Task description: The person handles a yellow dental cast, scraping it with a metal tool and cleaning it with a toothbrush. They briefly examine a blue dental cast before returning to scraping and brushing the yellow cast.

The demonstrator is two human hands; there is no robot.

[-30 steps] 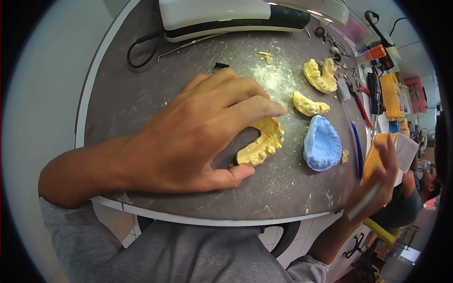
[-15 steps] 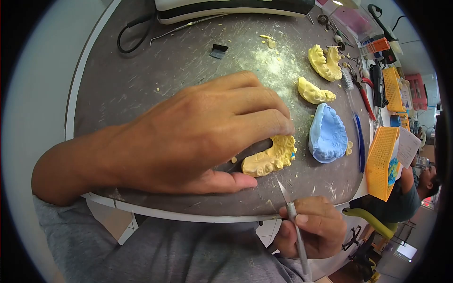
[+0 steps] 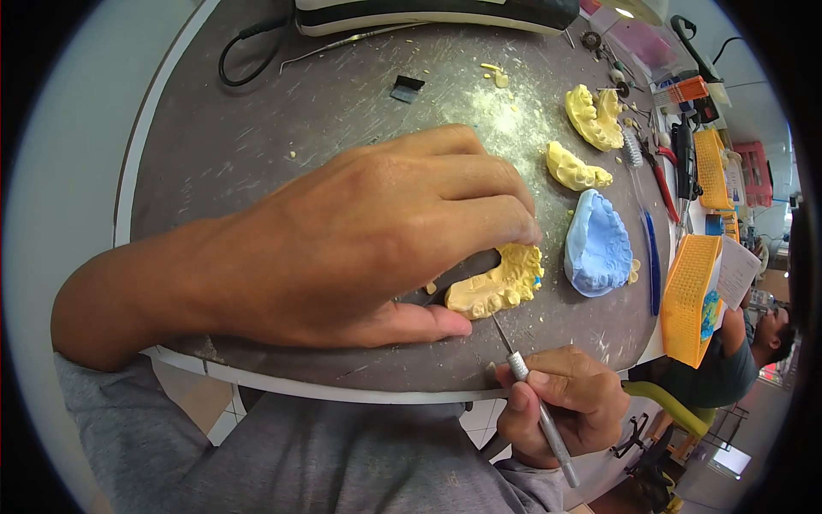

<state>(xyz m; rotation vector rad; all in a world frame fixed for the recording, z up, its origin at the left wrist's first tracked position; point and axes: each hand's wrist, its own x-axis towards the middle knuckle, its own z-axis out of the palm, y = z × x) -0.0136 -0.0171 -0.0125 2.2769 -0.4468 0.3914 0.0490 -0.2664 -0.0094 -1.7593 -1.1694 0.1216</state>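
Observation:
My left hand (image 3: 385, 231) arches over a yellow plaster dental cast (image 3: 488, 289) lying on the table. Its fingers curl at the far edge and the thumb lies along the near left end, steadying the cast. A small blue mark shows on the cast's right side. Pinched in my right hand (image 3: 569, 403) is a craft knife (image 3: 548, 428) with a ridged metal handle. Its thin blade points up and left, the tip right at the cast's near tooth edge. A blue dental mould (image 3: 597, 244) sits to the right of the cast.
Two more yellow casts (image 3: 593, 118) lie at the right, near pale dust (image 3: 507, 120). A blue-handled brush (image 3: 652, 265) and orange baskets (image 3: 690, 300) line the right side. At the back stand a white-and-black device (image 3: 437, 15) and a metal probe (image 3: 351, 41). Another person (image 3: 728, 351) is at far right.
The knife has turned in my right hand, its blade tip moving left and up to the cast's edge. My left hand stays on the cast; the whole view has shifted slightly.

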